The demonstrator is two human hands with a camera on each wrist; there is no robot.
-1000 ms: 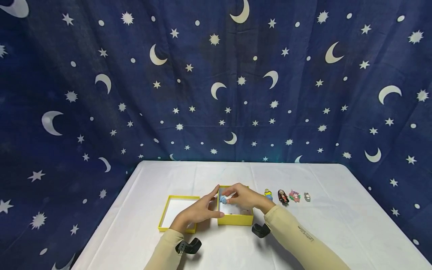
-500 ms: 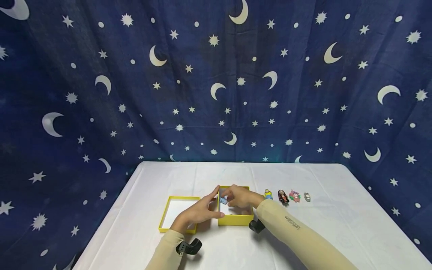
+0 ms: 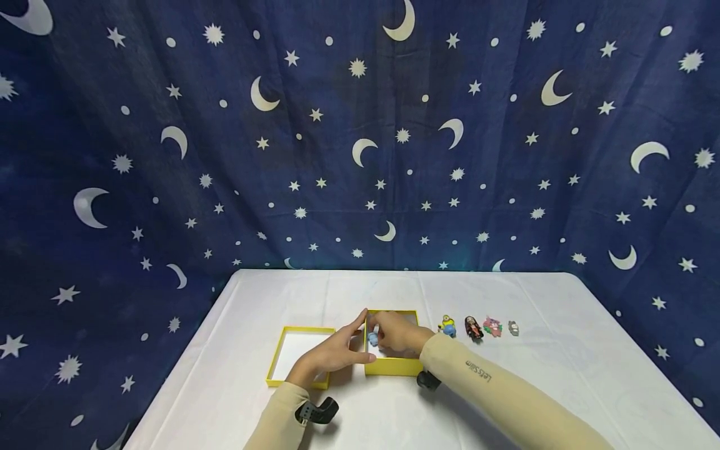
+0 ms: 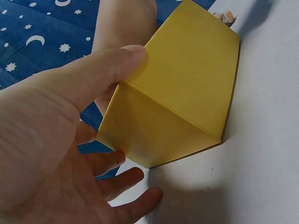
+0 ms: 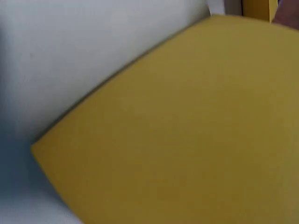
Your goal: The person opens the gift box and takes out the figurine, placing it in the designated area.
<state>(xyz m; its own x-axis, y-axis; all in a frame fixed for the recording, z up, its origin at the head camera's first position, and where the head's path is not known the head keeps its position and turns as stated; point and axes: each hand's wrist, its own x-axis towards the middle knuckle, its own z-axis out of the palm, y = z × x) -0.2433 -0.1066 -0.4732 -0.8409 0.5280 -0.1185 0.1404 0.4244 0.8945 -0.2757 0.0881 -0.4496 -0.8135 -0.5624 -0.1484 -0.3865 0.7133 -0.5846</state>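
A yellow box with a white inside stands uncovered in the middle of the table. My left hand grips its left side, the thumb on the front face and the forefinger reaching to the far left corner; the left wrist view shows the thumb pressed on the yellow wall. My right hand reaches down inside the box. Between its thumb and fingers it holds a small light-blue toy figure near the left inner wall. The right wrist view shows only the box's outer wall, with that hand out of sight.
Left of the box lies its shallow yellow-rimmed lid, white inside, partly behind the left hand. To the right, a row holds a minion figure, a dark-haired doll, a pink figure and a small grey figure.
My right hand has sunk deeper into the box and turned over more, the blue toy figure shifting slightly lower with it. The left hand keeps its place on the box.
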